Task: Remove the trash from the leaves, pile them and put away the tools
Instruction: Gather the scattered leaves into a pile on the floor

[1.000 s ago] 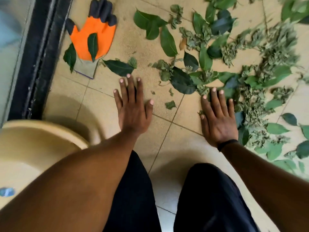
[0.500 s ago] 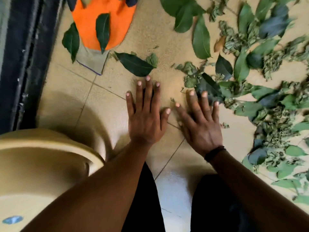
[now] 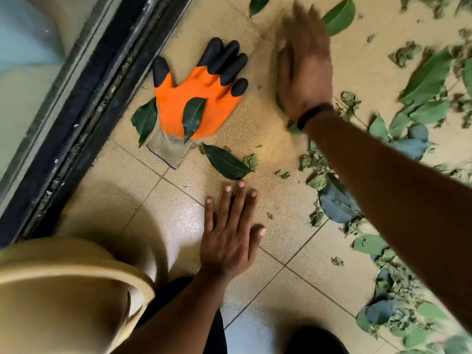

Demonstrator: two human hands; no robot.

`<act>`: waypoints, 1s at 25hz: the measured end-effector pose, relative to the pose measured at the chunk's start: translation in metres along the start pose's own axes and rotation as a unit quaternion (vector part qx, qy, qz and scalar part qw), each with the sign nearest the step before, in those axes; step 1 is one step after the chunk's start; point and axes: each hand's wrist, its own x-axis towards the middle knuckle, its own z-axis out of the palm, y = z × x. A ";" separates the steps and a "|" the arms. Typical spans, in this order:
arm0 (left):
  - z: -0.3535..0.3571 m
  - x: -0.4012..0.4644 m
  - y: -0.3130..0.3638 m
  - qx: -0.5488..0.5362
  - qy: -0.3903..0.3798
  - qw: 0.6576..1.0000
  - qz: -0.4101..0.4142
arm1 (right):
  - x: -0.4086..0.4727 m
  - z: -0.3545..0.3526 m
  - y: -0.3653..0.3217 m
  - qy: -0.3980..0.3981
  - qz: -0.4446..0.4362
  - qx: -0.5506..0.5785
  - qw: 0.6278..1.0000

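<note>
We look down on a tan tiled floor (image 3: 178,226). An orange glove (image 3: 196,103) with black fingertips lies flat at eleven o'clock, one dark leaf (image 3: 192,117) on it. Another dark leaf (image 3: 226,162) lies just below its cuff. Scattered leaves (image 3: 419,108) cover the tiles from one to five o'clock. Our left hand (image 3: 229,236) rests flat at centre.

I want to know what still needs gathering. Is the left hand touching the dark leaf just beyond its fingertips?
Apart. The head view shows bare tile between the left hand and the dark leaf.
</note>
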 end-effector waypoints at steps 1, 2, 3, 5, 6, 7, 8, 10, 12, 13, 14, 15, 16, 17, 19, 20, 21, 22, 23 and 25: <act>0.000 0.001 0.000 0.000 -0.004 1.000 0.000 | 0.015 0.005 0.006 -0.004 0.015 -0.037 0.999; 0.000 0.002 -0.001 0.002 -0.008 1.000 -0.001 | 0.022 0.010 0.009 -0.014 0.019 -0.077 0.997; 0.000 0.002 -0.001 0.004 -0.010 1.000 -0.003 | 0.024 0.013 0.011 -0.024 0.017 -0.109 0.994; -0.001 0.001 0.001 0.005 -0.014 1.000 -0.016 | 0.022 0.014 0.011 -0.035 0.017 -0.127 0.991; -0.002 0.003 0.005 0.005 -0.011 0.999 -0.033 | 0.020 0.014 0.010 -0.033 0.015 -0.129 0.991; -0.003 0.010 0.012 0.002 -0.005 0.999 -0.053 | 0.019 0.013 0.010 -0.029 0.014 -0.139 0.990; -0.004 0.023 0.020 -0.004 -0.002 0.997 -0.076 | 0.020 0.014 0.011 -0.027 0.013 -0.147 0.989; -0.011 0.053 0.040 -0.019 -0.018 0.996 -0.081 | 0.022 0.013 0.009 -0.027 0.008 -0.151 0.988; -0.020 0.074 0.054 -0.045 -0.043 0.998 0.004 | 0.022 0.011 0.008 -0.021 0.010 -0.151 0.988; -0.024 0.078 0.056 -0.081 -0.047 0.994 0.048 | 0.022 0.011 0.007 -0.021 0.012 -0.151 0.988; -0.028 0.077 0.056 -0.135 -0.041 0.988 0.068 | 0.022 0.011 0.007 -0.023 0.015 -0.153 0.988; -0.033 0.073 0.052 -0.190 -0.019 0.980 0.055 | 0.022 0.010 0.007 -0.026 0.017 -0.156 0.987; -0.041 0.071 0.046 -0.228 0.025 0.973 0.008 | 0.023 0.010 0.007 -0.028 0.019 -0.161 0.986; -0.049 0.072 0.036 -0.249 0.085 0.963 -0.062 | 0.023 0.010 0.007 -0.030 0.020 -0.166 0.985; -0.065 0.088 0.002 -0.262 0.207 0.926 -0.175 | 0.024 0.009 0.007 -0.031 0.024 -0.167 0.985; -0.072 0.101 -0.020 -0.270 0.239 0.910 -0.205 | 0.024 0.009 0.007 -0.029 0.025 -0.168 0.985; -0.078 0.116 -0.040 -0.265 0.252 0.901 -0.234 | 0.024 0.008 0.006 -0.026 0.025 -0.172 0.984; -0.084 0.129 -0.056 -0.239 0.253 0.899 -0.267 | 0.024 0.008 0.006 -0.027 0.023 -0.175 0.984; -0.086 0.139 -0.067 -0.206 0.239 0.902 -0.294 | 0.025 0.007 0.005 -0.031 0.024 -0.175 0.984; -0.083 0.146 -0.079 -0.175 0.197 0.911 -0.317 | 0.025 0.006 0.004 -0.037 0.025 -0.172 0.984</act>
